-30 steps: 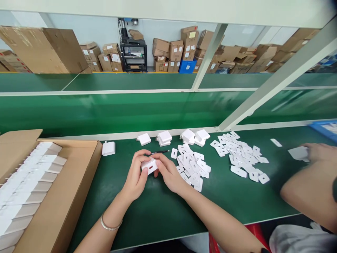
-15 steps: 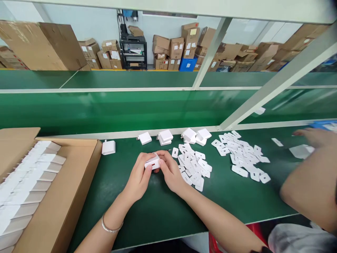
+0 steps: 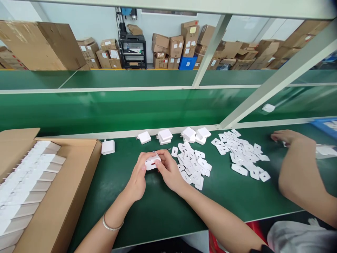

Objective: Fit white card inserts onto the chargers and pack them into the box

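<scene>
I see the left hand [image 3: 137, 175] and right hand [image 3: 168, 171] together grasping a white charger [image 3: 152, 163] by its two ends, over the table [image 3: 163, 218], left of a pile of white plates [image 3: 193, 164]. Its red-slotted face points toward my camera; that face's long axis runs sideways, right end slightly higher. Fingers hide its far side from me.

Plates [image 3: 193, 164] before chargers [image 3: 188, 133] (seemingly stacked)

Head view: forward (and down) at hands [image 3: 137, 177].
</scene>
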